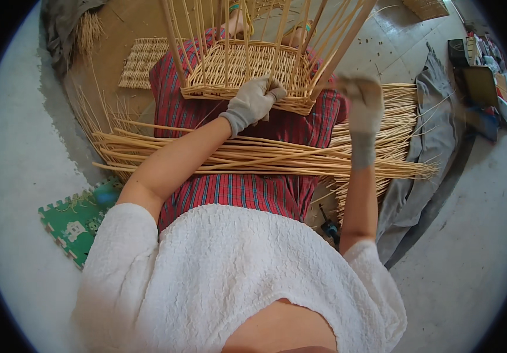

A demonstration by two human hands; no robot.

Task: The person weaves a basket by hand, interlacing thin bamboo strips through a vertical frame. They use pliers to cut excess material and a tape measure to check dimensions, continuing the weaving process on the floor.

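Observation:
A half-woven rectangular wicker basket [235, 62] rests on my lap, its upright stakes rising toward the top of the view. My left hand [253, 101], in a pale work glove with a grey cuff, is closed on the near woven edge, thumb pressed over the front. To the right of the basket's near right corner, my right hand [362, 105], gloved too, is raised and blurred by motion. Its fingers look curled around a thin wicker rod that runs blurred toward that corner. Across my thighs, below the basket, lies a bundle of long wicker rods [253, 154].
More rods [397, 117] lie in a heap on grey cloth [433, 141] at my right. A woven panel [141, 62] is on the floor beyond my left knee. A green foam mat [80, 220] lies at the left; dark boxes [480, 85] stand far right.

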